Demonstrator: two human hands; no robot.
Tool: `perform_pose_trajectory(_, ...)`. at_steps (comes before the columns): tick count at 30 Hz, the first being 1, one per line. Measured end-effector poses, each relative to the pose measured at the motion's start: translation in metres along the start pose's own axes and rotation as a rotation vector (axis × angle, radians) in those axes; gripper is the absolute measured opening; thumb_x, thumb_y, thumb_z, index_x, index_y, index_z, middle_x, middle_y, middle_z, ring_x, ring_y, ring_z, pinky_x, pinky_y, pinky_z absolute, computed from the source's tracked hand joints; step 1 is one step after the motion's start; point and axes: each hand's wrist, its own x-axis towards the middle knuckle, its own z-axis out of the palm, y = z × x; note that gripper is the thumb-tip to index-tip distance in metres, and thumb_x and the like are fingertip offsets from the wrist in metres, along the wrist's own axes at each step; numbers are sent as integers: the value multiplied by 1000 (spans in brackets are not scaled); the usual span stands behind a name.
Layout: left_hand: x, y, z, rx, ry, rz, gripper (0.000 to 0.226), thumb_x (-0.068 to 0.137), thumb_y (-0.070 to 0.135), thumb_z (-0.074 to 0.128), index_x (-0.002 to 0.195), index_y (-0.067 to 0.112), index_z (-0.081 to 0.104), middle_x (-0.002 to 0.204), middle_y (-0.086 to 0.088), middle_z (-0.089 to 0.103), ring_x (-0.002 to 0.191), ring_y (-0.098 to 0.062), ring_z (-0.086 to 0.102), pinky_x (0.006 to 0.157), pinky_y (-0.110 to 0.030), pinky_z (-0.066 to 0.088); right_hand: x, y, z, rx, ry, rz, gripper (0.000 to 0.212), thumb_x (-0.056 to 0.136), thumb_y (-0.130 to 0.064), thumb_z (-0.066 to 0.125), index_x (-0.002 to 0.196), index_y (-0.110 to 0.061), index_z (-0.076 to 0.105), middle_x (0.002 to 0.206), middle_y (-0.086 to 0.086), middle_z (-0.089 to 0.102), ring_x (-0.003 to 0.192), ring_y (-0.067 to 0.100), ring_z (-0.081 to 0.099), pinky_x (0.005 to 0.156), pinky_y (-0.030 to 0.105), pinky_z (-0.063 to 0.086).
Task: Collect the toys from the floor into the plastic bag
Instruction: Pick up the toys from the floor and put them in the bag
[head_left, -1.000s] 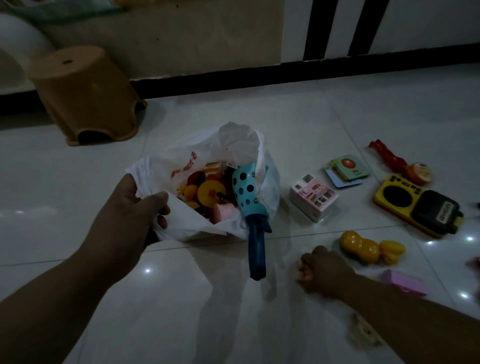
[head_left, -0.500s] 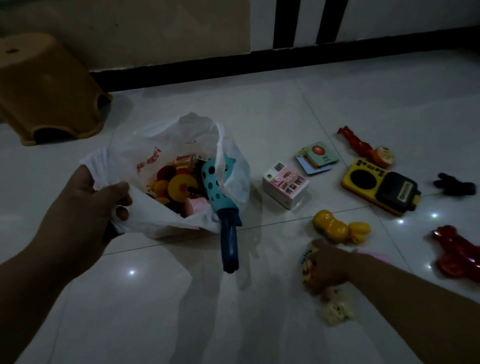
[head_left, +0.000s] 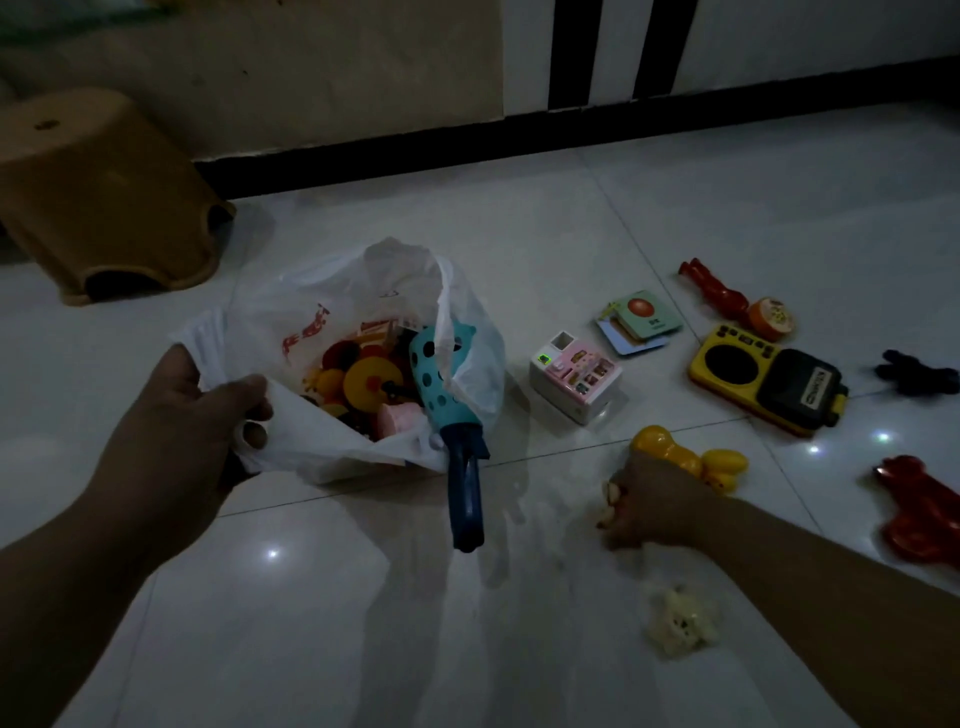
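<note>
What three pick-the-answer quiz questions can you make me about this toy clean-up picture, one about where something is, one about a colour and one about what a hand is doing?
1. Where does the pink-and-white cube toy sit?
A. inside the bag
B. on the floor right of the plastic bag
C. on the brown stool

2. What colour is the toy radio's round speaker end?
A. yellow
B. green
C. white

3. What is the left hand doing?
A. lying flat on the floor
B. holding the bag's mouth open
C. gripping the blue spotted toy's handle

Answers: 1 B, it stands on the tile beside the bag. 2 A, that end is yellow. 3 B, the fingers pinch the bag's rim.
</note>
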Motion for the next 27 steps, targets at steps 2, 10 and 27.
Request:
perform_pose_trajectory(2, -3, 1, 2, 0, 5, 10, 40, 95, 12, 46, 130, 30, 47, 90, 1, 56, 67, -16, 51, 60, -36, 48, -1, -2, -9, 4, -24, 9, 42, 64, -47, 80, 70, -26, 44, 88, -4, 47, 91, 16, 56, 75, 28, 47)
perform_pose_trajectory(10, -14, 12, 13, -7, 5, 15, 28, 95, 10, 45, 107, 36, 46, 88, 4, 54, 82, -22, 54, 74, -43, 50, -8, 6, 28, -208, -269, 9, 61, 64, -55, 74, 115, -28, 57, 129, 3, 39, 101, 18, 51, 78, 29, 48)
perform_pose_trajectory(27, -12, 10, 6, 35, 37, -8, 43, 95, 16, 48, 135, 31, 41, 91, -7, 57, 70, -20, 53, 66, -42, 51, -18, -6, -15, 515, 102, 130, 26, 73, -22, 79, 71, -19, 54, 68, -12, 62, 54, -3, 60, 48, 13, 47)
